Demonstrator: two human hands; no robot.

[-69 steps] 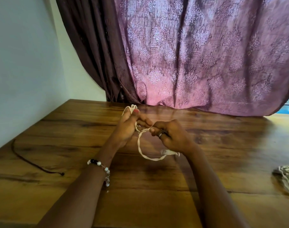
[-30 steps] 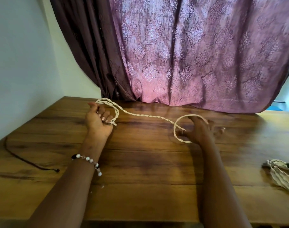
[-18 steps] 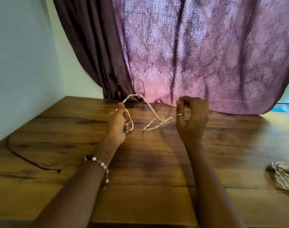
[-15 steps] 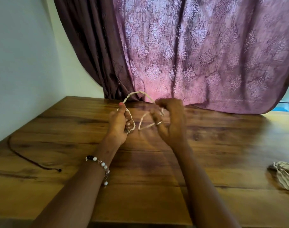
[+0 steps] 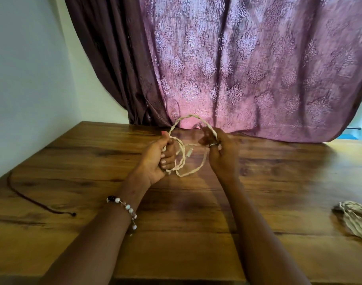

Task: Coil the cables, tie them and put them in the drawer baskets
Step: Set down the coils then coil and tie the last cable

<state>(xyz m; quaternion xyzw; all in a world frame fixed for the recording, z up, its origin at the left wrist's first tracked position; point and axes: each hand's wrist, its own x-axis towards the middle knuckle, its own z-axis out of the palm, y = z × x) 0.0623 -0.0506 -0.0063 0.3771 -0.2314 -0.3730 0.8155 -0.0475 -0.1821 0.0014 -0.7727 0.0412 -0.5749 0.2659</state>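
**Hands mid-coil on a cream twisted cable, no baskets in shot**

Containers first, since that's what people ask about: the head view shows a tabletop and a curtain only, so I can't say anything about a drawer or its baskets from this angle.

What is in shot: both hands are raised over the middle of the wooden table (image 5: 196, 233), holding a cream twisted cable (image 5: 183, 161) between them. The left hand (image 5: 157, 157) has its fingers curled around a few gathered loops, thumb up on top, nails facing the camera. The right hand (image 5: 221, 153) is a bit motion-blurred, but its fingers are curled in and pinching the cable up near the top of the arc, with a ring (image 5: 214, 144) on one finger. The cable arches up between the two hands, and the loops hang down below them, above the wood. A pale plug end (image 5: 189, 153) dangles inside the loops.

Around it:
- Off at the right edge of the table there's another cream cable bundle (image 5: 355, 221), well apart from the hands and partly cut off by the frame.
- On the left side a thin dark cord (image 5: 35, 199) lies across the wood, ending in a small knob.
- A beaded bracelet (image 5: 125, 207) sits on the left wrist.
- Behind everything hangs a purple patterned curtain (image 5: 248, 68), its hem touching the far edge of the table, with a pale wall (image 5: 27, 79) to the left.

The wood between the hands and either other cable is bare.
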